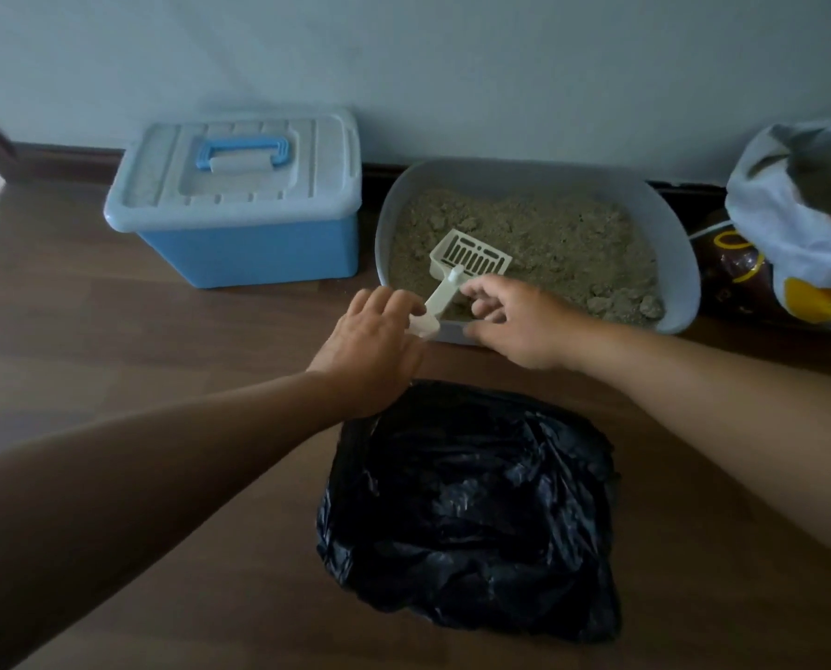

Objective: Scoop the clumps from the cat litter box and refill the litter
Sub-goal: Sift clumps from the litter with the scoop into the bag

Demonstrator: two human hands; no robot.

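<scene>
Grey litter box point(684, 263) holds uneven tan litter point(573, 234), clumps point(626, 302) piled in near-right corner. Cream slotted scoop point(471, 257): head on litter, handle across near rim.

Matt plastic scoop point(471, 256), glossy black bag point(466, 515) (crinkled)

No lettering can be read anywhere. The dark brown bag point(735, 273) just right of the litter box point(524, 178) carries gold marks, one ring-shaped, too blurred and too covered to make out as words.

My arms reach the near rim of the litter box point(677, 249), left hand point(374, 343) and right hand point(522, 328) loosely curled there.
</scene>
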